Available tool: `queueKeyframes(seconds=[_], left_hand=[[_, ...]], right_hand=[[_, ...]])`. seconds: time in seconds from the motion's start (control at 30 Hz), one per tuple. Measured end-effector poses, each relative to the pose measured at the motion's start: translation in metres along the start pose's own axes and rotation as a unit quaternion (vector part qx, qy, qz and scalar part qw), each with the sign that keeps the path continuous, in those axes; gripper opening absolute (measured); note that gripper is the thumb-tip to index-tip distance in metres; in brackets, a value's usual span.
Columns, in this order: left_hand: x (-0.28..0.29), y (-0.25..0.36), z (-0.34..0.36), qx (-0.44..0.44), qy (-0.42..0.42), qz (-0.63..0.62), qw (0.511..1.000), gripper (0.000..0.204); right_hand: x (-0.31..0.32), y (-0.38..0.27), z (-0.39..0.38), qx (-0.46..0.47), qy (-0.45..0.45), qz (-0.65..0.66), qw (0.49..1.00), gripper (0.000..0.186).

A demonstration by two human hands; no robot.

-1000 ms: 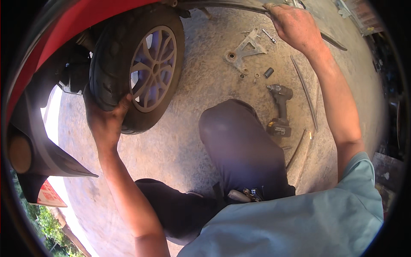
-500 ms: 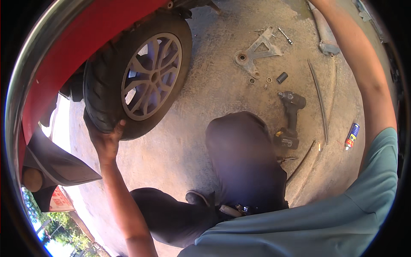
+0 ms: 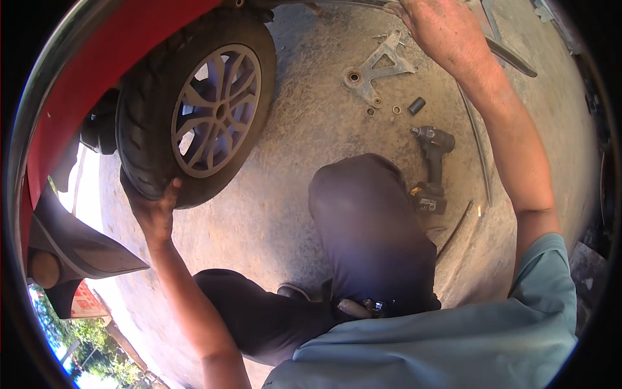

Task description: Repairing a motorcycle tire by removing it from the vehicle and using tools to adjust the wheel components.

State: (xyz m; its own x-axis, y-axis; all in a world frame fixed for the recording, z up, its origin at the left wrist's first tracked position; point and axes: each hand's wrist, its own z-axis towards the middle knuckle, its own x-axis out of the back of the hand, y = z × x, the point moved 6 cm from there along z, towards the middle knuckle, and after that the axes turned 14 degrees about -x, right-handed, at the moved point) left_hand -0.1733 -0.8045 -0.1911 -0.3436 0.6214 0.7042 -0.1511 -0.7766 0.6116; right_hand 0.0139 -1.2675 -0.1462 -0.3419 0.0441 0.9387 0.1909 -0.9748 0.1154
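In the head view, the black tyre (image 3: 139, 139) of a scooter wheel, at upper left under red bodywork (image 3: 78, 78), is cupped from below by the left hand (image 3: 152, 211). A dark bar (image 3: 512, 57) at the top edge is met by the right hand (image 3: 440, 29); its grip cannot be told. A cordless driver (image 3: 433, 170) lies on the concrete floor (image 3: 304, 162).

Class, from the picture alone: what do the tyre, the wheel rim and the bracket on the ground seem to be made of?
Tyre: likely black rubber, matt, with grooved tread.
Rim: probably cast metal, dull grey, with thin spokes.
Bracket: seemingly bare metal, dusty grey, flat with round holes.
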Motion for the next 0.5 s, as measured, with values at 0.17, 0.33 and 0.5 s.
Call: queueKeyframes(seconds=[0.17,0.33,0.5], left_hand=[[0.007,0.001,-0.003,0.001,0.002,-0.001,1.0,0.119],[-0.006,0.006,0.001,0.001,-0.003,-0.003,1.0,0.118],[0.002,0.004,-0.008,-0.001,-0.004,0.001,1.0,0.119]], right_hand=[[0.013,-0.012,0.006,0.023,0.039,-0.028,0.999,0.017],[0.021,0.011,0.041,0.144,0.111,-0.02,0.983,0.022],[-0.022,0.03,0.107,0.125,0.134,0.038,0.982,0.045]])
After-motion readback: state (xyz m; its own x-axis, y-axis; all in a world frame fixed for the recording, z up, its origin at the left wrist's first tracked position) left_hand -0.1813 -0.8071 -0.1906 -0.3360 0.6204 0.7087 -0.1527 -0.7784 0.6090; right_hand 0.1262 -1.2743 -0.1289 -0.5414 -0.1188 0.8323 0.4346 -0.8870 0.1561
